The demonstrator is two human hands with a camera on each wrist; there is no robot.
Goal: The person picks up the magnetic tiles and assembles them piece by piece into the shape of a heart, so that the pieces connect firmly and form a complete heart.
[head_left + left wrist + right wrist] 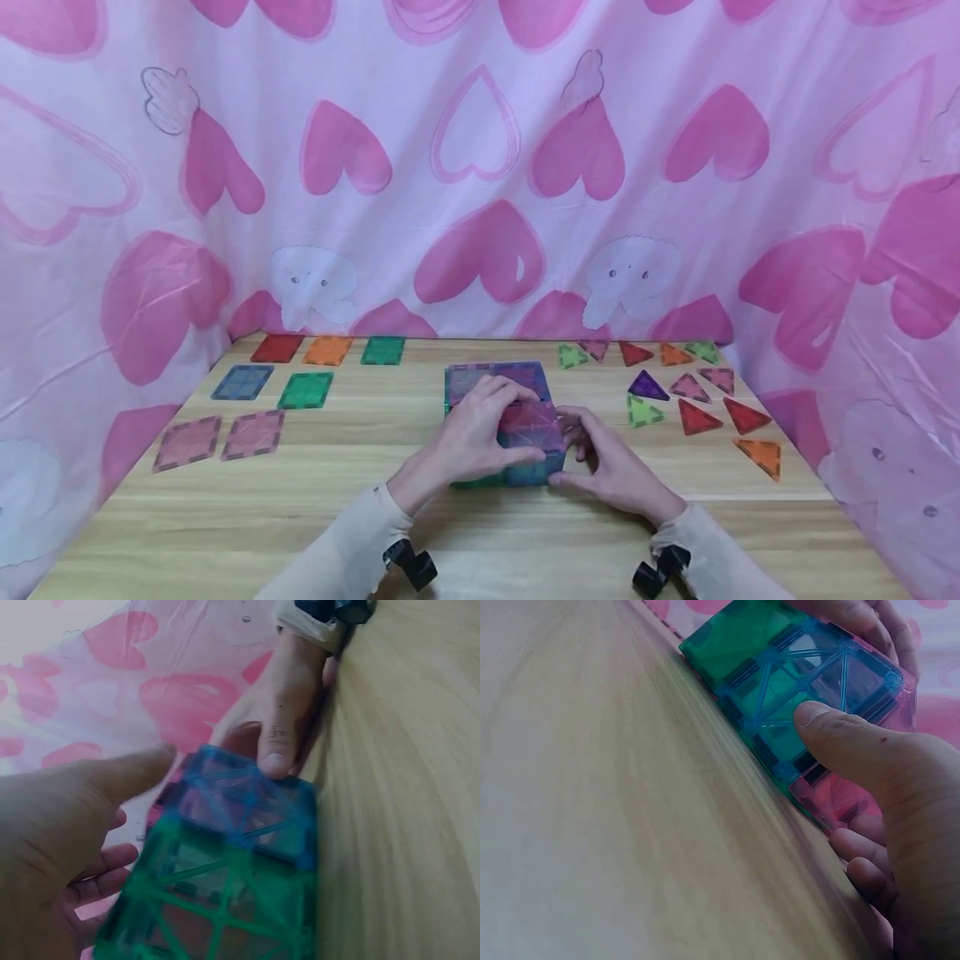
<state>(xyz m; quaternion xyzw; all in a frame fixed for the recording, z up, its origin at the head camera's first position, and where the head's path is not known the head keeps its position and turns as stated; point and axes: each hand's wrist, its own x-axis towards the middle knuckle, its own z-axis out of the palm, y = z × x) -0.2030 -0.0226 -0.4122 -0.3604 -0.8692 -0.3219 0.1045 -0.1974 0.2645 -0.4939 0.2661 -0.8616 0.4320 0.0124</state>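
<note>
You are at a curtained-off play spot; whether it lies in a home or a studio cannot be told. A pink curtain (480, 196) printed with hearts and cartoon faces fills the upper frame and both sides. Before you, a wood-grain tabletop (337, 467) carries translucent toy square tiles (306, 390) at left, triangular tiles (701, 418) at right and a tile box (534, 437) between.

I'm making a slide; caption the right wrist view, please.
Right hand resting its thumb on a translucent blue square plastic tile adjoining a translucent green square plastic tile.
</note>
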